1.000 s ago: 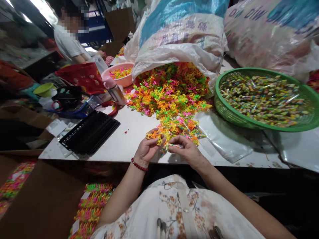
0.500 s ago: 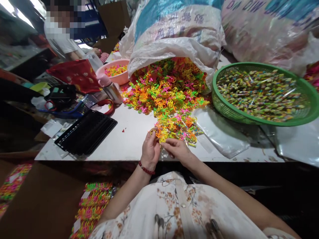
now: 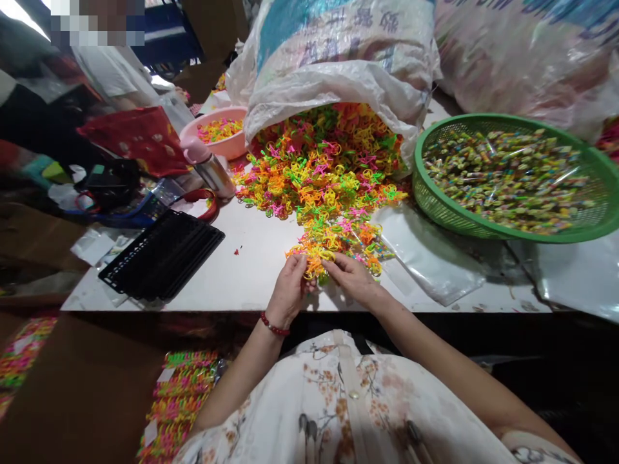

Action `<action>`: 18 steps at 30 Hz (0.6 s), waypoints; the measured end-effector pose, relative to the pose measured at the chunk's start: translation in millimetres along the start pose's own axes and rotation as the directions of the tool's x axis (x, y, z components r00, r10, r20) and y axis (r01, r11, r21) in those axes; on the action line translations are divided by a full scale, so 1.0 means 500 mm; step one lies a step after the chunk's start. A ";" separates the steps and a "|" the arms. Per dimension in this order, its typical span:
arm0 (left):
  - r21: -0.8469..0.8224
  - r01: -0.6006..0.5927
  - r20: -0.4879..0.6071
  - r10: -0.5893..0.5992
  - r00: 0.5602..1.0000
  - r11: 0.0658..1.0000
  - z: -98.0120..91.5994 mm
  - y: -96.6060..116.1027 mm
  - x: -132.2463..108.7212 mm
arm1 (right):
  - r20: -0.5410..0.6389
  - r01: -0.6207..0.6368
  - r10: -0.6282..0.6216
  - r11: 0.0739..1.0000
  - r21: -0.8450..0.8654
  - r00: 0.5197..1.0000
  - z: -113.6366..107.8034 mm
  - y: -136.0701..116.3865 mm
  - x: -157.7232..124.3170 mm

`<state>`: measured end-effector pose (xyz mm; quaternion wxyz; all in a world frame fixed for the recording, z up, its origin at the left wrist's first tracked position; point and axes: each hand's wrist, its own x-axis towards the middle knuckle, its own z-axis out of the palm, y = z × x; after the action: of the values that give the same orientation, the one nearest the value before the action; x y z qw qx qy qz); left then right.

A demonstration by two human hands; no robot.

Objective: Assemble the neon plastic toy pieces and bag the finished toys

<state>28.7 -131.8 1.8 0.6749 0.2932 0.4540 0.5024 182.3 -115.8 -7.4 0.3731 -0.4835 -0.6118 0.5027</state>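
Note:
A heap of small bright plastic pieces (image 3: 319,183) in yellow, orange, pink and green spills from a big white and blue sack (image 3: 338,84) onto the white table (image 3: 242,270). At the heap's near edge, my left hand (image 3: 290,283), with a red bead bracelet at the wrist, has its fingers closed at an orange piece. Close on its right, my right hand (image 3: 351,276) pinches a yellow piece between thumb and finger. The pieces at the fingertips overlap the heap, so their exact shapes are hard to make out.
On the right stands a green basket (image 3: 512,235) of small wrapped sticks, beside clear plastic bags (image 3: 435,264). Black trays (image 3: 162,254), a flask (image 3: 210,169), a pink bowl (image 3: 232,149) and a red bag (image 3: 138,138) are on the left. A person (image 3: 104,71) is behind.
My hands have moved slightly apart, the right one a little up and to the right. The yellow piece is now higher at my right fingertips. The view has shifted a little.

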 end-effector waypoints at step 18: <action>-0.100 0.032 -0.042 -0.036 0.998 0.994 -0.014 0.008 -0.001 | 0.035 -0.028 0.028 1.000 0.007 0.999 0.005 0.004 -0.024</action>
<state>20.5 -131.3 2.3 0.6870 0.2404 0.4481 0.5191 183.6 -127.9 -9.6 0.3571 -0.4818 -0.6096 0.5184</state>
